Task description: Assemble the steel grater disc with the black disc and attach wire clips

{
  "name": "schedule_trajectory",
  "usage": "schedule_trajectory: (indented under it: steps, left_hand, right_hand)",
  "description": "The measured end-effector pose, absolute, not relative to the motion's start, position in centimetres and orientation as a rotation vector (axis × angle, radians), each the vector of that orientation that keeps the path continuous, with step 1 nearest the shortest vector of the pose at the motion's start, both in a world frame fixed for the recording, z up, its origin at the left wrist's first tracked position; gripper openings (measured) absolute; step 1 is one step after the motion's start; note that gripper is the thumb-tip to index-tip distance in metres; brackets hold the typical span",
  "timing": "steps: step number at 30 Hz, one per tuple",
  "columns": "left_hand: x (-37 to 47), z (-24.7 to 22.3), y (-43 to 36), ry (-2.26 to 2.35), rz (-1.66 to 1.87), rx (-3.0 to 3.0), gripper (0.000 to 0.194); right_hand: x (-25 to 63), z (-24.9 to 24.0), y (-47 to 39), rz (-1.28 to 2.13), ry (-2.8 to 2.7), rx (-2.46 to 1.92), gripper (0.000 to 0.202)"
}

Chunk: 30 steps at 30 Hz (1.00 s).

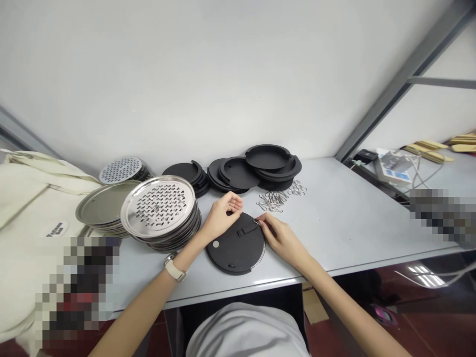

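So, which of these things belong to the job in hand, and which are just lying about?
Apparently in the job:
black disc
small metal piece in the right hand
loose metal hooks
metal rings
stacked black parts
stacked metal plates

Probably just lying about:
cream fabric
white-and-blue item
yellow pieces
pink object

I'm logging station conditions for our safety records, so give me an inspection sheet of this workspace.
Surface: flat pale grey tabletop.
Work items: black round disc, lying flat; stacked perforated silver metal discs, left; stacked black round rimmed trays, behind; small silver wire pieces and silver rings, loose behind the disc, rightward.
Clutter: cream fabric bag, far left.
Hands: right hand pinches a small silver metal piece at the disc's edge; left hand, fingers curled, by its far-left edge, contact unclear.
Cables: thin white cable, lower right, off the tabletop.
Surroundings: plain whitish wall behind; grey metal frame, right.
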State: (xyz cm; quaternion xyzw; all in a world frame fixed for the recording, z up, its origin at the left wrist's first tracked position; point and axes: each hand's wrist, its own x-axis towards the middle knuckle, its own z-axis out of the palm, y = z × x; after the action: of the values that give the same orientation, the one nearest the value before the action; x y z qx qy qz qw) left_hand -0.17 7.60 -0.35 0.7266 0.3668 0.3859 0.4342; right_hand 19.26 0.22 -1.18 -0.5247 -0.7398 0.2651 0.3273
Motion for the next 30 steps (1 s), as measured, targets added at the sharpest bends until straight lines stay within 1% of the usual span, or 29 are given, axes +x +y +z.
schedule_trajectory:
  steps: [2,4,9,13,26,28,30]
  left_hand:
    - [-0.4,0.0,7.7,1.014,1.048,1.941,0.013]
    - [-0.7,0.1,7.8,1.115,1.089,2.077,0.014]
    - [-1.3,-0.1,7.9,1.201,1.021,2.292,0.015]
    - [-1.6,-0.5,8.0,1.196,0.980,2.335,0.015]
    - [-1.9,-1.5,8.5,1.171,1.004,2.361,0.015]
    - [-1.9,-1.5,8.5,1.164,1.001,2.368,0.017]
    - [-1.9,-1.5,8.4,1.147,1.000,2.379,0.023]
  right_hand:
    - [19.3,-1.2,0.2,0.691,-1.950,-1.374,0.019]
    - [19.3,-1.2,0.2,0.682,-1.958,-1.375,0.019]
    - [19.3,-1.1,0.2,0.682,-1.957,-1.378,0.020]
    - [19.2,-1.0,0.1,0.696,-1.954,-1.386,0.020]
    - [19.2,-1.0,0.1,0.706,-1.936,-1.391,0.018]
    - [19.2,-1.1,0.1,0.701,-1.922,-1.383,0.017]
    - [19.2,-1.2,0.0,0.691,-1.906,-1.373,0.015]
